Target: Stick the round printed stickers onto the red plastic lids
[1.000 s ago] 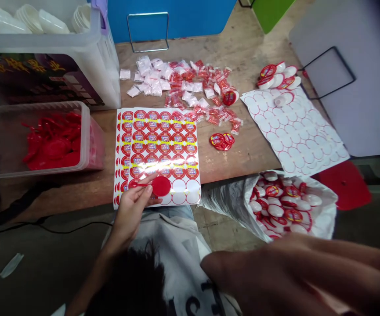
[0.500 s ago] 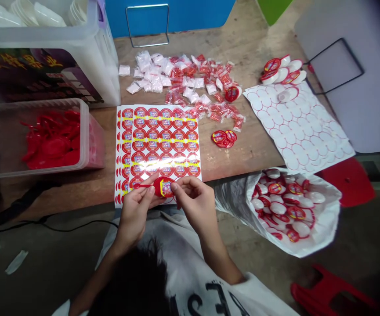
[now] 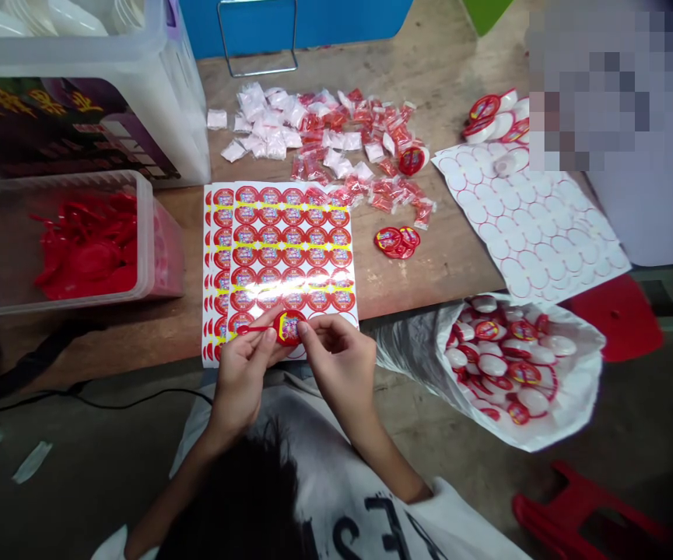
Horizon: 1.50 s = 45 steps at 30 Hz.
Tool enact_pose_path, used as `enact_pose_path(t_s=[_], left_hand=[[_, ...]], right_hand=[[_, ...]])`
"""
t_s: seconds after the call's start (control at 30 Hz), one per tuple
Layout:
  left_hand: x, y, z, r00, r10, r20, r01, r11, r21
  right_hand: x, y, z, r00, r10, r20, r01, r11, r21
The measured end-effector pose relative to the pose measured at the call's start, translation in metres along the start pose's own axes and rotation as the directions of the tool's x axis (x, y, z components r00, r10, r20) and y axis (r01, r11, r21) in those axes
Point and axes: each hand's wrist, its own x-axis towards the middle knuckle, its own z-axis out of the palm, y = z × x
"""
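Observation:
My left hand [image 3: 243,375] holds a round red plastic lid [image 3: 289,328] with a thin red tab [image 3: 253,329] pointing left. The lid has a round printed label on its face. My right hand [image 3: 341,367] pinches the lid's right edge between thumb and fingertips. Both hands are over the near edge of a sheet of round red-and-yellow labels [image 3: 289,253], and a second sheet [image 3: 216,264] lies partly under it. The lid hides part of the sheet's lowest rows.
A clear tub of red lids [image 3: 88,249] stands to the left, and small red and white packets [image 3: 324,140] lie on the wooden table [image 3: 458,264]. To the right are a die-cut backing sheet [image 3: 531,225] and a white bag of labelled lids [image 3: 511,365]. A pixelated patch hides the upper right.
My right hand has come in from the lower right and now pinches the lid. The lid's face, bare red a second ago, now carries a printed label. The view has shifted slightly.

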Motion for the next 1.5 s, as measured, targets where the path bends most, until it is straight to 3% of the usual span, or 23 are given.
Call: enact_pose_path(t_s=[0.37, 0.87, 1.1, 1.3, 1.4, 1.5], left_hand=[[-0.002, 0.001, 0.002, 1.0, -0.027, -0.009, 0.027, 1.0, 0.0], [-0.004, -0.003, 0.0, 1.0, 0.004, 0.01, -0.004, 1.0, 0.004], [-0.005, -0.005, -0.003, 0.991, 0.136, 0.022, -0.137, 0.978, 0.16], [-0.009, 0.0, 0.005, 0.935, 0.341, -0.095, -0.279, 0.876, 0.395], [-0.007, -0.001, 0.006, 0.908, 0.402, -0.12, -0.32, 0.847, 0.424], [-0.005, -0.001, 0.005, 0.907, 0.398, -0.137, -0.315, 0.858, 0.406]], right_hand=[[-0.001, -0.003, -0.001, 1.0, 0.007, 0.008, -0.007, 0.999, 0.036], [-0.003, -0.004, -0.004, 0.997, -0.075, 0.016, 0.076, 0.996, -0.042], [-0.003, -0.002, 0.0, 0.994, -0.112, 0.012, 0.112, 0.992, -0.066], [-0.009, -0.009, -0.005, 0.965, -0.258, 0.05, 0.263, 0.934, -0.241], [-0.013, -0.015, -0.01, 0.946, -0.307, 0.102, 0.323, 0.897, -0.301], [-0.018, -0.015, -0.011, 0.926, -0.366, 0.094, 0.376, 0.873, -0.311]])
